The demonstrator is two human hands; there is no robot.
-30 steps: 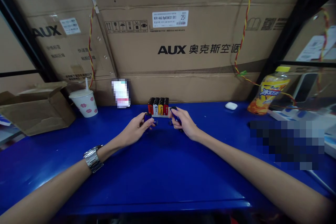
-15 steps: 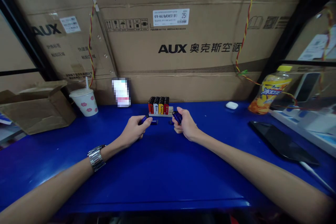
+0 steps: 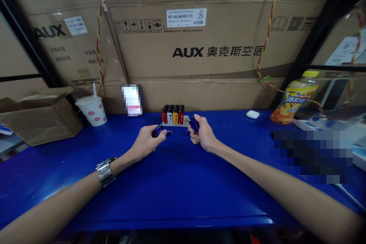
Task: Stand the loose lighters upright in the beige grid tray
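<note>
My left hand [image 3: 146, 138] is closed around a dark blue lighter [image 3: 156, 131], the thumb along its near side. In my right hand [image 3: 206, 132], a second blue lighter [image 3: 194, 125] is gripped upright with the thumb at its top. A small pale-blue glow, like a flame, shows at the top of each. Beside the left fingertips another blue lighter [image 3: 169, 132] lies on the table, and one more [image 3: 187, 132] lies partly hidden by the right fingers. Just behind both hands stands a white tray [image 3: 186, 119] holding rows of black-topped red, white and yellow lighters [image 3: 173, 114].
On the blue table [image 3: 171, 183] stand a paper cup with straw [image 3: 93, 110], an open cardboard box [image 3: 42, 118] and a drink bottle [image 3: 296, 99]. A white earbud case [image 3: 252, 114] is at the back right. A phone [image 3: 131, 100] leans on large cartons [image 3: 217, 76] behind.
A pale-blue glow now shows at the tops of both held lighters, which tilt slightly differently. The hands have barely moved.
</note>
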